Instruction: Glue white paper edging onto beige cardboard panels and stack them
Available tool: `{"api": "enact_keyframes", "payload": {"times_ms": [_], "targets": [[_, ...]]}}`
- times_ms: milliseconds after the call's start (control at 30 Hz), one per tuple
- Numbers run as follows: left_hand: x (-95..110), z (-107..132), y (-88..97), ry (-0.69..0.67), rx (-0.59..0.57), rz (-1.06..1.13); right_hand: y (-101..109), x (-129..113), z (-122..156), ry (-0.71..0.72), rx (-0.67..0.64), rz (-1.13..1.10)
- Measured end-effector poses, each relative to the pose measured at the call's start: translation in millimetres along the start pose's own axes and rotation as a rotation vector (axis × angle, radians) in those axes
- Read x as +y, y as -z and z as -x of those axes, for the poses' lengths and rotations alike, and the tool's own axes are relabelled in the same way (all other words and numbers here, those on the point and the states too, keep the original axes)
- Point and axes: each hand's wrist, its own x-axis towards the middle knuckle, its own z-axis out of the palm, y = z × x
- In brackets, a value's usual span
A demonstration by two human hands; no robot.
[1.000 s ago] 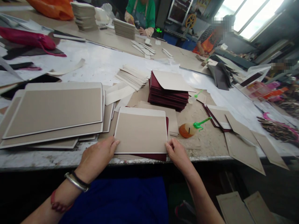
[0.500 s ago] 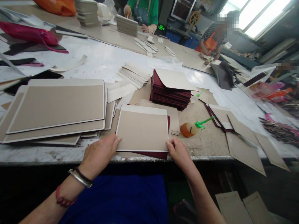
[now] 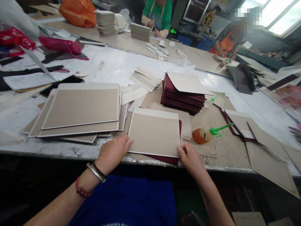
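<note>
A beige panel with a pale border (image 3: 154,133) lies in front of me at the table's near edge. My left hand (image 3: 115,152) pinches its lower left corner between thumb and fingers. At the lower right corner, my right hand (image 3: 189,155) grips it the same way. Beneath the panel, a dark red sheet (image 3: 172,160) pokes out at the right and bottom. Left of it lies a pile of larger beige panels (image 3: 82,108). Behind stands a stack of dark red pieces (image 3: 183,99) topped by a beige sheet (image 3: 188,82).
To the right lies a bottle of amber liquid with a green nozzle (image 3: 202,135). Loose beige sheets (image 3: 270,163) overhang the table edge. Pale strips (image 3: 145,78) lie behind, a magenta pouch (image 3: 60,45) far left. Two people work across the table, one in a green top (image 3: 166,14).
The camera view has turned left, so everything sits further right in the picture. Both hands keep their hold on the panel's lower corners; the panel has hardly moved on the table.
</note>
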Motion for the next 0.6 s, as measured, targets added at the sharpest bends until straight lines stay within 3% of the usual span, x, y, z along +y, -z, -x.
{"api": "enact_keyframes", "payload": {"times_ms": [267, 467, 533, 600], "targets": [[-8, -9, 5.8, -0.041, -0.023, 0.043, 1, 0, -1, 0.000, -0.016, -0.002], [0, 1, 4.8, -0.022, 0.014, 0.021, 0, 1, 0, 0.022, 0.012, -0.012], [4, 6, 2.0, -0.029, 0.059, -0.011, -1, 2, 1, 0.038, 0.023, -0.013], [4, 7, -4.3, -0.097, 0.183, -0.084, -2, 2, 2, 0.042, 0.043, -0.005]]}}
